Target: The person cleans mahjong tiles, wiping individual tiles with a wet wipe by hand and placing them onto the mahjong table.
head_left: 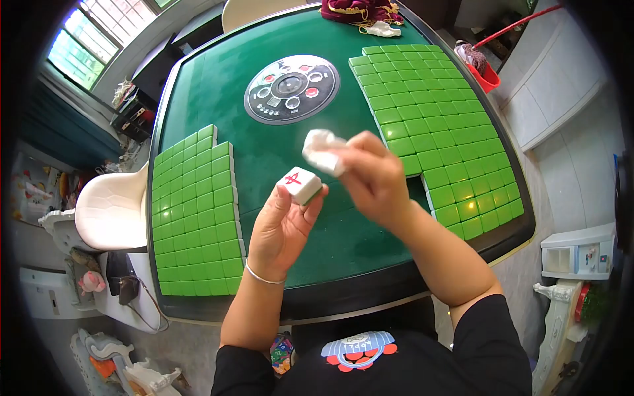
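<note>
My left hand point(285, 228) holds a mahjong tile point(302, 184) between thumb and fingers. Its white face, marked with a red character, is turned up, and green shows along its lower edge. Just above and to the right, my right hand point(375, 175) pinches a crumpled white cloth or tissue point(321, 150), slightly blurred and apart from the tile. A block of mahjong tiles point(195, 218), green backs up, lies in rows on the left. On the right lies a larger green-backed block point(439, 125), with a gap in its near left edge.
The green mahjong table point(317, 254) has a round control panel point(291, 89) at its centre. A dark red cloth bag point(360, 9) and a white crumpled piece point(382, 29) lie at the far edge. A white chair point(112, 211) stands left, a red bucket point(487, 78) right.
</note>
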Tool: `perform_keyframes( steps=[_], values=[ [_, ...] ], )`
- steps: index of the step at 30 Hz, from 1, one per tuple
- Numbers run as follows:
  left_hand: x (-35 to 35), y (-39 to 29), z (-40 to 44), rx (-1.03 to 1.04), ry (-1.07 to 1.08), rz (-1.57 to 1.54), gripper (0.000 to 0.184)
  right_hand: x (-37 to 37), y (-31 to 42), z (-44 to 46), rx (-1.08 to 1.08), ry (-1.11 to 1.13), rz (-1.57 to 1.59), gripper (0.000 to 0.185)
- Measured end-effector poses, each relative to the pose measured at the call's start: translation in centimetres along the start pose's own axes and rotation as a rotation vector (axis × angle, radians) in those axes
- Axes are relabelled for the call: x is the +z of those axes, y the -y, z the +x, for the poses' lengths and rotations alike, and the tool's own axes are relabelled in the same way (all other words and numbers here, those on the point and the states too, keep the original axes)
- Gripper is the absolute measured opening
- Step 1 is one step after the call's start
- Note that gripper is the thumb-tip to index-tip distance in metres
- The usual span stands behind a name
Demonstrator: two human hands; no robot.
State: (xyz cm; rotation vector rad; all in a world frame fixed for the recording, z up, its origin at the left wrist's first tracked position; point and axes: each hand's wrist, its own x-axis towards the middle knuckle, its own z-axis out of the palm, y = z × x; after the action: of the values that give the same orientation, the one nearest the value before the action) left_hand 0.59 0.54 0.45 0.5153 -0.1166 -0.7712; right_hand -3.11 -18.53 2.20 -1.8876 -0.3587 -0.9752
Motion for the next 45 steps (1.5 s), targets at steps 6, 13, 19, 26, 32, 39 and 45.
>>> perform_keyframes(
  steps=[6, 13, 19, 26, 32, 39, 45],
  values=[
    [-0.3, 0.6, 0.1, -0.053, -0.008, -0.171, 0.05, 1.5, -0.1, -0.5, -0.144, 0.054, -0.032, 0.038],
    [1.5, 0.4, -0.2, -0.096, -0.103, -0.13, 0.049, 1.2, 1.1, -0.5, -0.161, 0.082, 0.085, 0.037],
    [1.0, -1.3, 0.1, 0.01, 0.005, -0.077, 0.049, 0.7, -2.3, 0.0, 0.103, -0.017, -0.008, 0.026],
    [-3.5, -13.7, 8.9, 0.606, -0.326, 1.497, 0.039, 0.0, -2.5, 0.0, 0.116, 0.03, -0.009, 0.021],
    [-11.4, -17.9, 13.0, 0.242, -0.379, 2.505, 0.031, -0.3, -2.7, -0.2, 0.057, 0.03, -0.006, 0.02],
    [-10.1, -10.6, 11.5, 0.679, -0.499, 2.748, 0.042, 0.6, -2.0, -0.4, -0.145, -0.037, 0.004, 0.028],
    [3.9, 4.6, 9.2, 0.772, 0.347, 2.016, 0.058, 0.8, 1.6, -1.0, -0.629, -0.028, -0.069, 0.028]
  ],
)
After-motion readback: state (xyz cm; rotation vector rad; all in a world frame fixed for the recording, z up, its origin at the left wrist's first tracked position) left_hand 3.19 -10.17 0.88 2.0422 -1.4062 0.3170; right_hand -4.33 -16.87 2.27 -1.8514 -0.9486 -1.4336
